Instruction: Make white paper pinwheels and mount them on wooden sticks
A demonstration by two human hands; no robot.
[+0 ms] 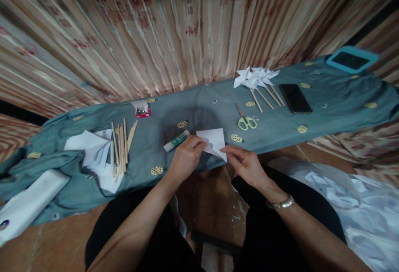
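Head: glue stick [171, 145]; label [179, 138] unreadable

We look through one camera worn on the person's head, facing forward and steeply down. Nearest us, at the bottom edge, are the legs in black trousers [311, 205]; the bare left hand [187, 155] and bare right hand [247, 166] come mid-frame, a little farther off. Around and beyond them we take in the long table draped in grey-green, pineapple-patterned cloth [274, 135], and, farthest, beige, red-printed pleated sheeting [174, 27] across the top.
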